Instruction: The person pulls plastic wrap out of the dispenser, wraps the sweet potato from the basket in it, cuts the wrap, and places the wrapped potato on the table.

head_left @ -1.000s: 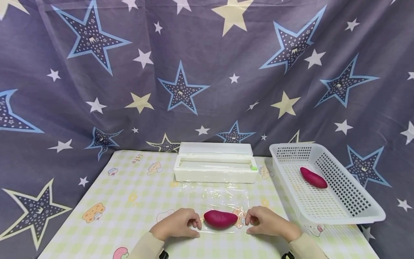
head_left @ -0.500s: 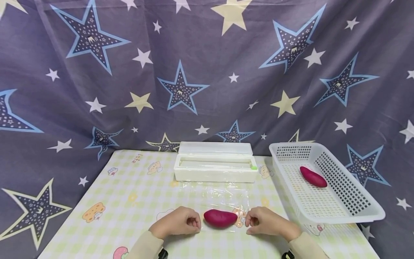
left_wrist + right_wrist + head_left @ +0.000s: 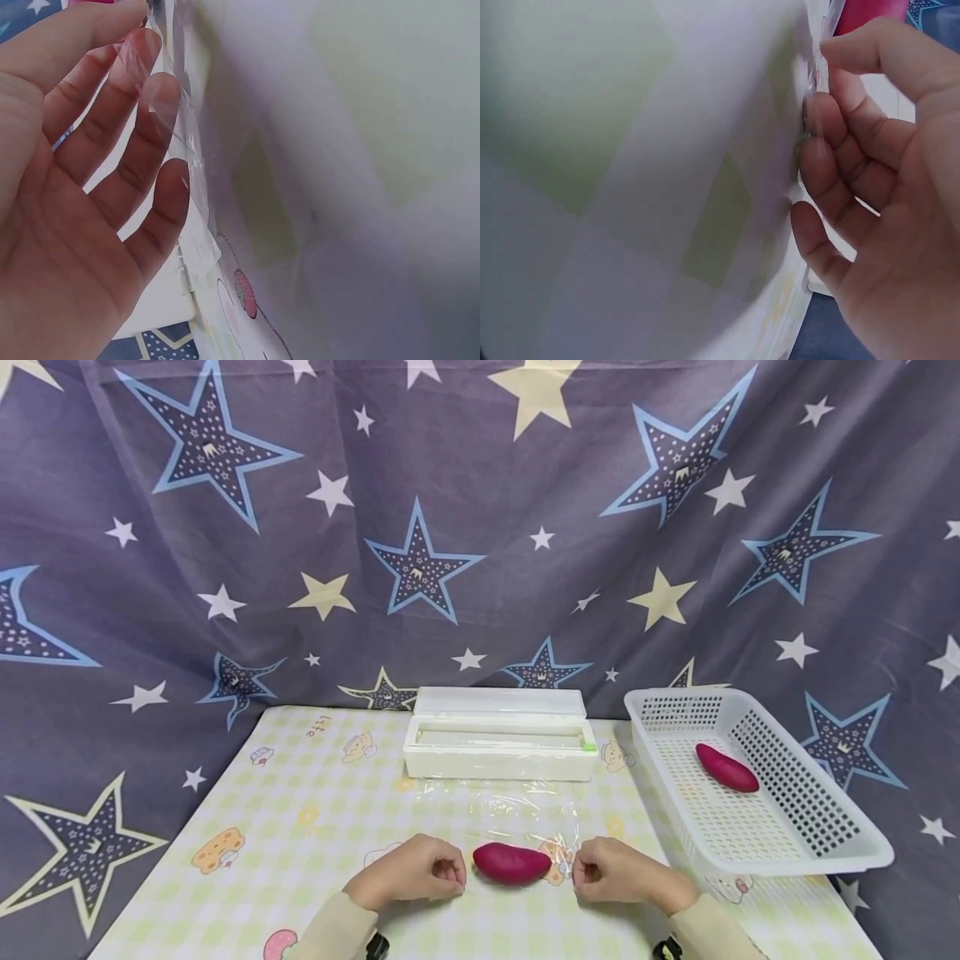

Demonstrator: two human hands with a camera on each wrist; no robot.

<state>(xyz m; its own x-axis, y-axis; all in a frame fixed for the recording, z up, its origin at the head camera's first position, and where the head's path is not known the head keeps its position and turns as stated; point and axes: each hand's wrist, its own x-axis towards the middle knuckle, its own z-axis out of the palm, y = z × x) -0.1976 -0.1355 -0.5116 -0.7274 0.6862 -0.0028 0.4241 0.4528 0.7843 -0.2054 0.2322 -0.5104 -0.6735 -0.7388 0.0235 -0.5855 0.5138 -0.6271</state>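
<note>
A purple-red sweet potato (image 3: 512,864) lies crosswise on a clear sheet of cling film (image 3: 517,814) on the table. To its left, my left hand (image 3: 420,872) pinches the near left corner of the film between thumb and forefinger. My right hand (image 3: 618,877) pinches the near right corner in the same way. Film (image 3: 199,225) runs along the fingertips in the left wrist view, where the other fingers are loosely bent. Along the right fingertips, the right wrist view shows a thin film edge (image 3: 815,124). The sheet stretches back to the white cling film box (image 3: 498,766).
Behind the sheet, the box stands with its lid (image 3: 500,702) raised and a green slider (image 3: 589,747) at its right end. A white perforated basket (image 3: 787,866) on the right holds another sweet potato (image 3: 727,767). A star-patterned curtain (image 3: 480,610) hangs behind the checked tablecloth (image 3: 262,827).
Both hands have drawn thumb and forefinger together on the film's near corners. The film's right edge has shifted slightly. The sweet potato stays in place.
</note>
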